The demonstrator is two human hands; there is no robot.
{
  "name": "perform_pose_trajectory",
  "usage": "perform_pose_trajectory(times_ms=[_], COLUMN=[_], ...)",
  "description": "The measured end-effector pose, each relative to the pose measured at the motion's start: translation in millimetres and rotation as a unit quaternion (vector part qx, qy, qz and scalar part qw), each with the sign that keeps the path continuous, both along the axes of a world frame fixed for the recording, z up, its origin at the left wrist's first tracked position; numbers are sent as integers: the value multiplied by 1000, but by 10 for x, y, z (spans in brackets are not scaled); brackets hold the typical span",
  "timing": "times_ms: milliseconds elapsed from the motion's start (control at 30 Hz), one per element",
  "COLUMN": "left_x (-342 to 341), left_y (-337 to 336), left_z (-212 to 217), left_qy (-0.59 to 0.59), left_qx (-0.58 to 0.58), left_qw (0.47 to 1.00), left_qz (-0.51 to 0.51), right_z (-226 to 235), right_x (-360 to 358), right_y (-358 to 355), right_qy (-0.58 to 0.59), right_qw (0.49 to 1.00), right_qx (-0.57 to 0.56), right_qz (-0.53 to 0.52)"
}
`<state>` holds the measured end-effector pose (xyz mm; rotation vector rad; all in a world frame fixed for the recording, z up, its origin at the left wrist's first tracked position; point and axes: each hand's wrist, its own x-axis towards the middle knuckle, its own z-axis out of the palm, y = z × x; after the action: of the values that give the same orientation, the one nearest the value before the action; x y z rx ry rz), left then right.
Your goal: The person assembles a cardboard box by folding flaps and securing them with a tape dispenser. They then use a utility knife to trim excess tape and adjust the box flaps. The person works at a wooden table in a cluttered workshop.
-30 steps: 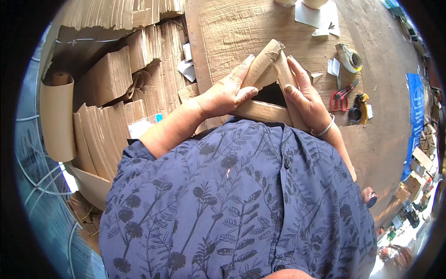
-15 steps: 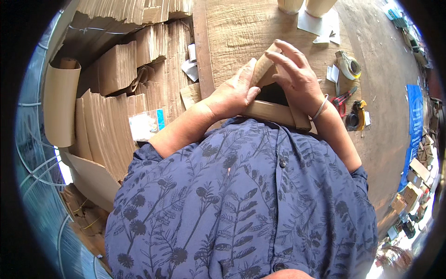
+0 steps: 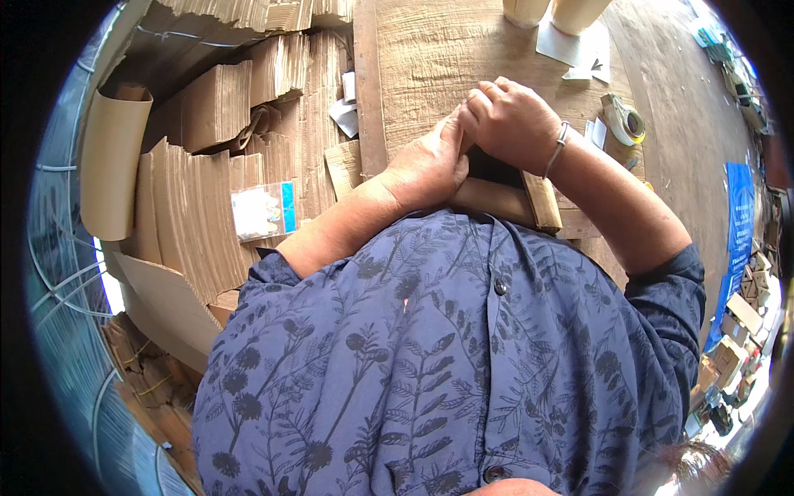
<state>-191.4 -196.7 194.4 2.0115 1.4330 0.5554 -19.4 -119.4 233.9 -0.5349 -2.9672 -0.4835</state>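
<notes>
A small brown cardboard box (image 3: 498,199) with folded walls stands against my shirt at the table's near edge, its inside dark. My left hand (image 3: 426,168) is closed on its left wall, thumb on the inner side. Bunched at the far corner, my right hand (image 3: 514,122) has its fingers curled over the cardboard, right beside the left fingertips. Both hands cover most of the box's far and left sides; the near wall and right corner show.
Stacks of flat cardboard (image 3: 194,207) fill the left side, with a small clear packet (image 3: 263,211) on them and a rolled sheet (image 3: 116,165) beyond. A tape roll (image 3: 624,121) lies on the wooden table (image 3: 447,58), and paper cups (image 3: 571,15) stand at the back.
My right hand has swung left and closed over the box's far corner, fingers now curled. Its forearm has risen and hides the scissors and yellow tape dispenser. The raised flap is covered.
</notes>
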Motion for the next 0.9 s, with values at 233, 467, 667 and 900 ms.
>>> perform_pose_trajectory(times_ms=[233, 467, 667, 900], left_x=[-35, 25, -223, -95], left_y=[-27, -26, 100, 57], left_z=[-72, 16, 42, -9], left_qy=[-8, 2, -431, -190], left_qx=[89, 30, -352, -161], left_qw=[996, 999, 831, 967], left_qz=[-17, -17, -8, -55], right_z=[-105, -527, -473, -316], right_x=[339, 279, 281, 216], right_y=[17, -32, -74, -124], right_qy=[394, 432, 423, 391], right_qw=[845, 711, 736, 768], right_qx=[-329, -515, -491, -433], right_qz=[-150, -206, -194, -264])
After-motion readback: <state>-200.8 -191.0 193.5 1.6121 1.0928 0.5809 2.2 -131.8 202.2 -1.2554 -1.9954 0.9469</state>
